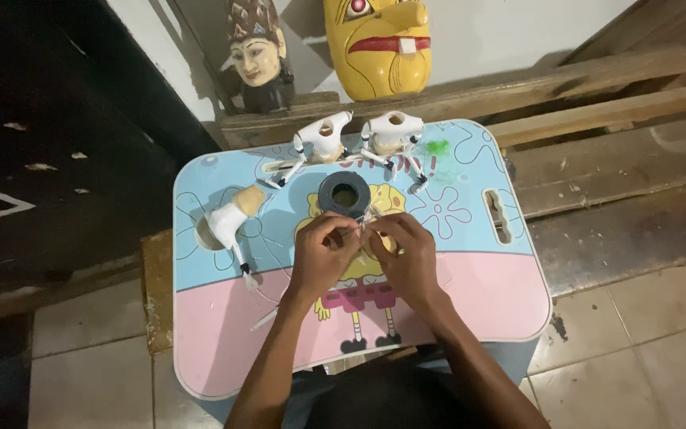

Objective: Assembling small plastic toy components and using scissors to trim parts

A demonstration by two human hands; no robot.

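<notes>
Left hand and right hand meet fingertip to fingertip above the small table, pinching a thin clear strip (too small to identify) just below a dark tape roll; white figures stand behind.

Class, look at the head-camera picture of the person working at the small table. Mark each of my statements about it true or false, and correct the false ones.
1. Both hands meet over the middle of the table. True: the left hand and right hand pinch something small and thin together.
2. A dark roll of tape lies just beyond the hands. True.
3. Three white figures stand along the far edge. False: two white figures are there; a third white figure lies at the left.
4. The yellow mask lies on the table. False: it leans against the wall behind.
5. The table is plain white. False: blue and pink, with a cartoon.
</notes>
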